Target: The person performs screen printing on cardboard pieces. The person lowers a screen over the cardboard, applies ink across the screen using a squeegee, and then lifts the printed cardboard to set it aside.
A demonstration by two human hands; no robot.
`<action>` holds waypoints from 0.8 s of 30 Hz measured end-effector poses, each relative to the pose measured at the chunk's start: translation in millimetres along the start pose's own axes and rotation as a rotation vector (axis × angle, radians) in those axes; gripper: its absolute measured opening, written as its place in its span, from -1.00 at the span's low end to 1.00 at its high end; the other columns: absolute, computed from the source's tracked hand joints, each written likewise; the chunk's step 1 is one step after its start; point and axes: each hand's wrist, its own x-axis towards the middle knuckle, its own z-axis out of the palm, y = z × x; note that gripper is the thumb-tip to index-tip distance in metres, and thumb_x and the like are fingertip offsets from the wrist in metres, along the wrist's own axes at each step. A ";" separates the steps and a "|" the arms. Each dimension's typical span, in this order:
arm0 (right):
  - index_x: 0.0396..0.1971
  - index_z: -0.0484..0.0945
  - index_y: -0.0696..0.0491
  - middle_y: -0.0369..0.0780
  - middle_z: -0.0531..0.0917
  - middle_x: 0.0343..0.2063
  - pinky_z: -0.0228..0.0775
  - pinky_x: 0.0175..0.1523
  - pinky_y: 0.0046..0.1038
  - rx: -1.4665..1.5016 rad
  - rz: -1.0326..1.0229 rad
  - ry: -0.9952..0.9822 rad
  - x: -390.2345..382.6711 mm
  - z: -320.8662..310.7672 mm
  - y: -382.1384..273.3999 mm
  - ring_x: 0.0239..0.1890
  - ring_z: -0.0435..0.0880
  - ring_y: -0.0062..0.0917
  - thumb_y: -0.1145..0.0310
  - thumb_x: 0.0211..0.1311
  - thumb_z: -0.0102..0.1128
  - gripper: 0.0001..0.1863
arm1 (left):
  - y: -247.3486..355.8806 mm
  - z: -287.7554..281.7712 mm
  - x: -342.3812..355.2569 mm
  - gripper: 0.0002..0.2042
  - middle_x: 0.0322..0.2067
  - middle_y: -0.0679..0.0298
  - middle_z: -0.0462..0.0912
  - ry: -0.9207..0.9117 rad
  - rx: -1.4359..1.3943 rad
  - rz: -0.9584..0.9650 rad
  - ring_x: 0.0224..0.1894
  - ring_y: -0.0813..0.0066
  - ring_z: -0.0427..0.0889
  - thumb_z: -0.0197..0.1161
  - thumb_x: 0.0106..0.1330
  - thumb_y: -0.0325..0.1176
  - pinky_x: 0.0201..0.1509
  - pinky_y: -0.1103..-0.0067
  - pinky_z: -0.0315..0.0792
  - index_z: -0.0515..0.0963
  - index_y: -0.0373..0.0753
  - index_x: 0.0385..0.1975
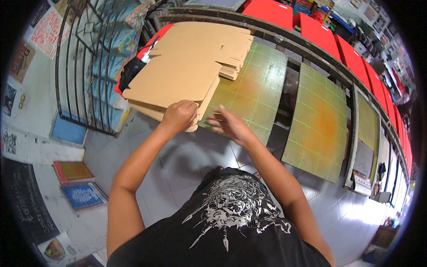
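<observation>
A stack of flat brown cardboard box blanks (178,66), with slots and flaps cut along the edges, lies at the left end of the bench. My left hand (180,116) is closed at the near right corner of the stack, its fingers curled round the edge of a cardboard sheet. Just to the right, my right hand (229,125) is held in the air with its fingers apart and nothing in it. Beneath and beyond that hand is a greenish board with grid lines (253,93), its middle stained orange. The cardboard overlaps the left part of this board.
Farther right are a second gridded board (318,122) and a framed screen (367,138). A dark metal rail (311,58) runs behind them, with red panels (318,33) beyond. Black stair railings (84,66) stand at left. Blue and red frames (82,196) lean low by the wall.
</observation>
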 end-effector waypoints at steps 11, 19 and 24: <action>-0.15 0.45 0.21 -0.26 0.59 -0.34 0.42 -0.27 -0.54 0.036 -0.310 0.262 -57.7 -59.7 -13.8 -0.32 0.56 -0.62 0.37 0.25 0.02 -0.74 | 87.9 -32.8 -17.4 -0.49 0.11 -0.13 0.34 0.314 -0.050 -0.358 0.21 -0.10 0.29 0.35 0.02 -0.32 0.27 0.16 0.18 0.39 -0.36 -0.01; -0.05 0.48 0.21 -0.28 0.61 -0.27 0.39 -0.08 -0.56 -0.120 -0.447 0.577 -275.3 -226.2 26.7 -0.24 0.55 -0.64 0.36 0.25 0.08 -0.68 | 181.0 54.9 -79.8 -0.55 0.05 0.01 0.41 0.098 -1.309 -1.135 0.09 0.19 0.44 0.10 0.36 -0.30 0.13 0.39 0.36 0.23 -0.37 0.17; -0.09 0.50 0.21 -0.30 0.61 -0.30 0.41 -0.17 -0.59 -0.016 -0.411 0.678 -357.3 -341.5 57.3 -0.32 0.55 -0.67 0.38 0.24 0.11 -0.71 | 255.6 112.8 -22.1 -0.73 -0.29 0.17 0.64 -0.376 -1.595 -1.012 -0.26 0.54 0.63 0.08 0.34 -0.48 -0.19 0.63 0.49 0.40 -0.35 0.01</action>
